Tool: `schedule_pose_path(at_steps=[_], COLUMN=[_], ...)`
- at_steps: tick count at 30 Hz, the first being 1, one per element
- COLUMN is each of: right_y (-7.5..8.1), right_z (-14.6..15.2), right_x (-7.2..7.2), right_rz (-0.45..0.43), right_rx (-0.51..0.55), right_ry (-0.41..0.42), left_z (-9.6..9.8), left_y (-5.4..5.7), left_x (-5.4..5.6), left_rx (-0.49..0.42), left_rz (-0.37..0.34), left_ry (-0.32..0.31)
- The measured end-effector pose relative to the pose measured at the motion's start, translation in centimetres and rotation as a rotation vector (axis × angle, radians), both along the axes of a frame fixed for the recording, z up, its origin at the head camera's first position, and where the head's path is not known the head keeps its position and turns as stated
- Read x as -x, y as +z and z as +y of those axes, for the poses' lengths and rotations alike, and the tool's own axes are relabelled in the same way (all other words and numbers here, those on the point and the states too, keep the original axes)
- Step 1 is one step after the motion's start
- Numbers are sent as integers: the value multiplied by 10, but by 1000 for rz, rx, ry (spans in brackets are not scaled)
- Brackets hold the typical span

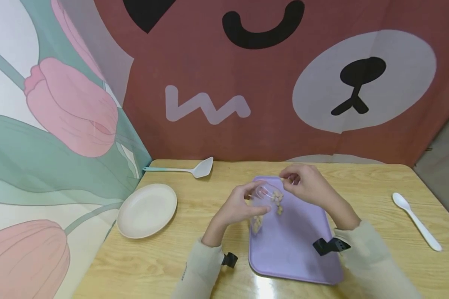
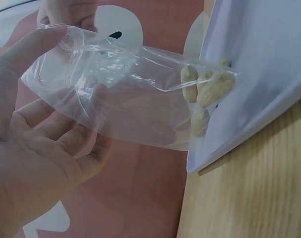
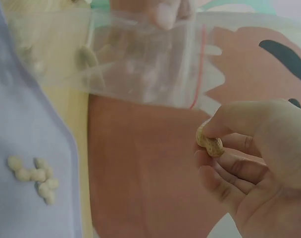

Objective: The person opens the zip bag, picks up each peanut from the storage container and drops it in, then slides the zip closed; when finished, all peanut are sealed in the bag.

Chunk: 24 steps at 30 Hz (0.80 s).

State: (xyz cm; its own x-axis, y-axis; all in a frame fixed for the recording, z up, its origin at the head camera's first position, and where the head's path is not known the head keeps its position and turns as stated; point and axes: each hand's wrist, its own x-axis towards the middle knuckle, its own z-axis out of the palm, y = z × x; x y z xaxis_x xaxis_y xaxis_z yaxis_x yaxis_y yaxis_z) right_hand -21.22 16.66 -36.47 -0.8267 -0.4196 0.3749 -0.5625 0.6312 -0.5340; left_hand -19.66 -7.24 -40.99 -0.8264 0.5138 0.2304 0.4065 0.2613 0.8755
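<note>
My left hand [image 1: 242, 204] grips a clear zip bag [image 2: 135, 94] by its mouth, thumb on one side and fingers on the other. Several peanuts [image 2: 210, 89] in their shells lie at the bottom of the bag, which hangs over the left edge of a purple tray [image 1: 292, 249]. Between thumb and fingers, my right hand [image 1: 307, 185] pinches a single peanut [image 3: 210, 142], held just beside the bag's mouth with its red zip line. More peanuts [image 3: 36, 176] sit in a small group on the tray, below and between the hands.
A cream plate [image 1: 147, 211] stands on the table [image 1: 205, 232] to the left. Behind it lies a spatula [image 1: 202, 168] with a light green handle. At the far right is a white spoon [image 1: 417, 222]. A printed cloth [image 1: 209, 137] hangs along the table's back edge.
</note>
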Motion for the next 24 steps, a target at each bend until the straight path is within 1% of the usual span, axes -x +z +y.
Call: schedule_pose_path(at_steps=[3, 7, 10, 15, 19, 24], right_y=[6, 11, 14, 14, 15, 18], right_z=[-3, -8, -13, -22, -26, -28], right_x=[-4, -9, -13, -19, -21, -22], right_rz=[-7, 6, 18, 12, 17, 29], right_rx=[14, 31, 40, 37, 26, 14], right_ry=[20, 54, 82, 133, 152, 149], left_z=[0, 1, 1, 3, 3, 3], left_y=[0, 1, 2, 2, 3, 6], left_x=[0, -1, -2, -4, -5, -6], left_rx=[2, 1, -1, -9, -21, -19], left_rz=[6, 16, 19, 23, 32, 42], left_ry=[-5, -3, -7, -18, -26, -21])
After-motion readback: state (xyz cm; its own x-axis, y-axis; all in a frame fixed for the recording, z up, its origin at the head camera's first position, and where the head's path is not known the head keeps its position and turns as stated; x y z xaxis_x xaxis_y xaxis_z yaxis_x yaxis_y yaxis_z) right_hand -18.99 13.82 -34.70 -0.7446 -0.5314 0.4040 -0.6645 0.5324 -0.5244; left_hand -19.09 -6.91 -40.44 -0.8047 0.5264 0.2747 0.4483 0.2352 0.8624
